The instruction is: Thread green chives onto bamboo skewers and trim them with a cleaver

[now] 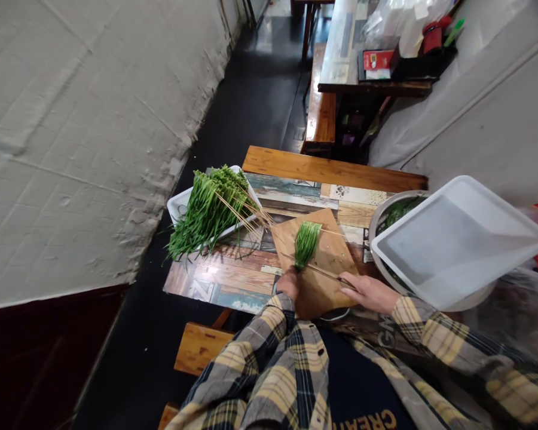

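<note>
A small bundle of green chives [306, 241] lies on a wooden cutting board [327, 251] on the table. My left hand [289, 282] is closed around the near end of that bundle. My right hand [368, 291] grips a knife [316, 269], whose blade lies across the board at the bundle's base. A thin skewer runs through the far part of the bundle. Both arms wear plaid sleeves.
A white tray [178, 207] at the table's left holds a pile of skewered chives [210, 206]. A metal bowl [377, 220] with greens sits at right, partly under an empty white tray [459, 239]. Benches, another table and a wall surround.
</note>
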The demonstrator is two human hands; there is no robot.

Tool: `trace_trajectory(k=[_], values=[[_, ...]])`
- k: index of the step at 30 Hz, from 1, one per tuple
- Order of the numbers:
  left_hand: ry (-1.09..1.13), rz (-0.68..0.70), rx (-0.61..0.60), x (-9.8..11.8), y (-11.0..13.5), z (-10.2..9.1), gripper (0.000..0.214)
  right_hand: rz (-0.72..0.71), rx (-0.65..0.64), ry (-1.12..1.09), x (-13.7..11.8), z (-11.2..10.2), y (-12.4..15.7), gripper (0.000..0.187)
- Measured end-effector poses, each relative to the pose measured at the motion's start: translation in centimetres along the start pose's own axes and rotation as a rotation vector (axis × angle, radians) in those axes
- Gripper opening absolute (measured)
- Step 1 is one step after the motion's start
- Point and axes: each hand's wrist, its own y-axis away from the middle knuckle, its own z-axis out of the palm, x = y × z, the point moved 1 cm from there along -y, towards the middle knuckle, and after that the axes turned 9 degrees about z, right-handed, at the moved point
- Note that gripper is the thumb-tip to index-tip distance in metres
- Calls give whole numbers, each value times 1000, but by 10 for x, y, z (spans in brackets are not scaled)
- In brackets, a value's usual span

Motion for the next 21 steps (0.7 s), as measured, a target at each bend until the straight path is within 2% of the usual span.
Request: trace_trajectory(k=[5,10,17,21], values=[[-38,11,7,1,3,-2,23,-18,-38,0,-5,-1,6,31],[-55,35,17,2,3,-2,24,14,-70,99,-8,5,7,29],[-101,50,25,-2,13,-1,29,34,-47,147,-8,8,8,28],[-138,22,-9,-6,17,-2,32,45,-43,128,-6,9,8,27]])
